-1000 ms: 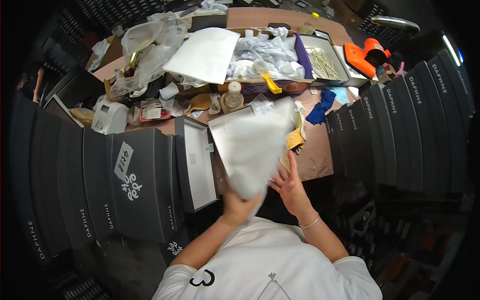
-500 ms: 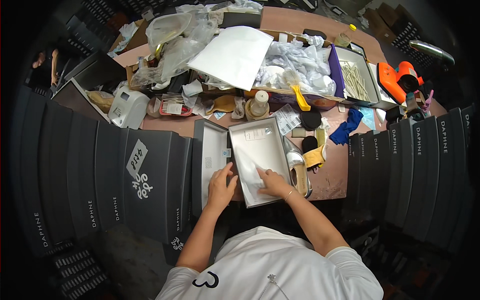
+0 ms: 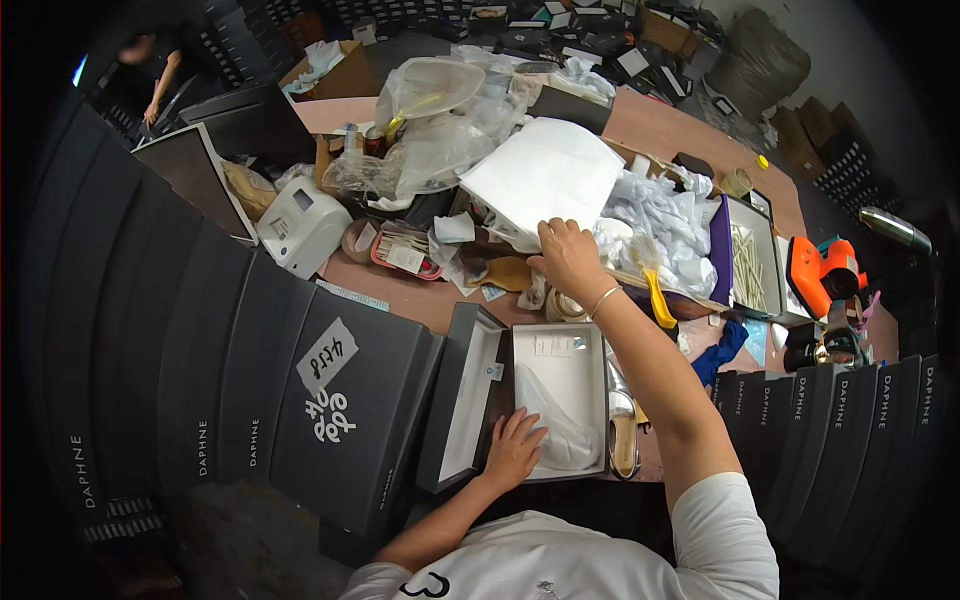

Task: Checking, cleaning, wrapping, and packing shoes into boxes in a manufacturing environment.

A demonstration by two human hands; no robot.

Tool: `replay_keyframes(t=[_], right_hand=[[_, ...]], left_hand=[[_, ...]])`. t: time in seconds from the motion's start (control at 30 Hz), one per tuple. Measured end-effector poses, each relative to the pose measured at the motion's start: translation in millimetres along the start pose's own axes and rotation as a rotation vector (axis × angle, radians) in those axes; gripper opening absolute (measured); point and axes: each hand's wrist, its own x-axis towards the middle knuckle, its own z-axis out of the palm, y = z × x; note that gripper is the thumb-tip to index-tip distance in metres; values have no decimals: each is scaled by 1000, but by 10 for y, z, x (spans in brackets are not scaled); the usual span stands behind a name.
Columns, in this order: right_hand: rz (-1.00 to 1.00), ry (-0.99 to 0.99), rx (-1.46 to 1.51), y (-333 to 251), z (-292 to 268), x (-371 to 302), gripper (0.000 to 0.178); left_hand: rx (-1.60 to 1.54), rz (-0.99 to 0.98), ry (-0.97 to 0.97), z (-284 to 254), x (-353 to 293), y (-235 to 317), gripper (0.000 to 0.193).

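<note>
An open shoe box point(image 3: 528, 372) with a white inside stands in front of me. Along its near part lies a long, shoe-shaped thing in translucent white wrapping point(image 3: 560, 437). My left hand point(image 3: 514, 452) rests at the box's left edge with its fingers spread, tips over the wrapping. Further up, my right hand point(image 3: 570, 262) has its fingers bent over the near edge of a white paper sheet point(image 3: 545, 175) on the pile. The dark box lid point(image 3: 462, 405) leans at the left of the box. A silver shoe point(image 3: 624, 447) with a beige insole sits just right of the box, partly hidden by my right arm.
Dark shoe boxes point(image 3: 350, 400) stand stacked at the left, with more boxes point(image 3: 800, 430) at the right. Behind are a white device point(image 3: 303, 225), crumpled white paper point(image 3: 655, 215), a tray of sticks point(image 3: 750, 265) and an orange tool point(image 3: 822, 277). Another person point(image 3: 150, 75) is far left.
My right hand has left the box and reached up to the white paper sheet. My left hand has moved from the lid to the box's left edge. The view has shifted.
</note>
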Motion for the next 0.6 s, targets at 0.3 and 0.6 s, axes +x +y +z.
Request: replay_keyframes(t=[0.3, 0.6], right_hand=[[125, -119, 152, 317, 483, 273, 15], [-107, 99, 337, -231, -421, -34, 11]], left_hand=[[-81, -34, 39, 25, -32, -7, 36], [-409, -131, 271, -587, 79, 196, 59]])
